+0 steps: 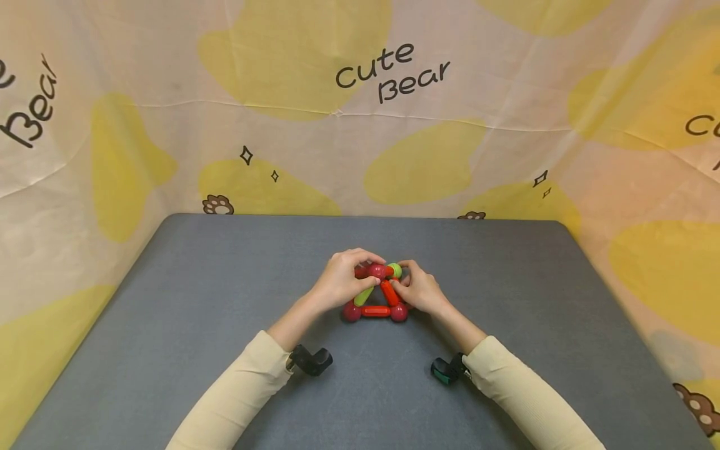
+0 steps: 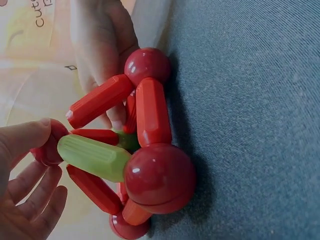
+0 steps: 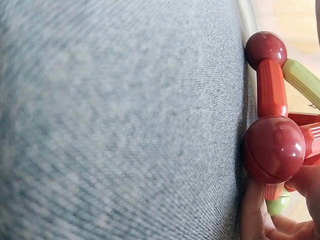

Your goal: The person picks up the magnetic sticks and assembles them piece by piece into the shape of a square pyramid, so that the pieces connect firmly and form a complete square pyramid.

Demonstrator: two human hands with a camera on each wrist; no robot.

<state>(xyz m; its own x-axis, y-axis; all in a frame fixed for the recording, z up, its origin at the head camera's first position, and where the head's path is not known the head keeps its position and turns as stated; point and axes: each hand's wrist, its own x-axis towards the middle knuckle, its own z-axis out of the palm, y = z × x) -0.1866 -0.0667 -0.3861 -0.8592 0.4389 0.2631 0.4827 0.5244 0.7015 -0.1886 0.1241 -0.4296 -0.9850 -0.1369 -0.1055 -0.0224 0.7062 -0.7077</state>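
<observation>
A frame of magnetic sticks and balls stands on the table. My left hand (image 1: 347, 275) pinches the dark red ball (image 2: 50, 144) at its top. A light green stick (image 2: 92, 157) slopes from that ball to a front corner ball (image 2: 160, 177). From the other front corner ball (image 3: 274, 150), a red stick (image 2: 100, 101) rises with its upper end apart from the top ball. My right hand (image 1: 422, 289) grips a short-looking red stick (image 3: 274, 191) behind that corner, near a green ball (image 1: 395, 270). Fingers partly hide the back.
The grey tabletop (image 1: 225, 281) extends around the frame on all sides. Patterned cloth (image 1: 315, 144) hangs behind it and at both sides. Black wrist devices (image 1: 312, 360) sit on both forearms, above the table's near part.
</observation>
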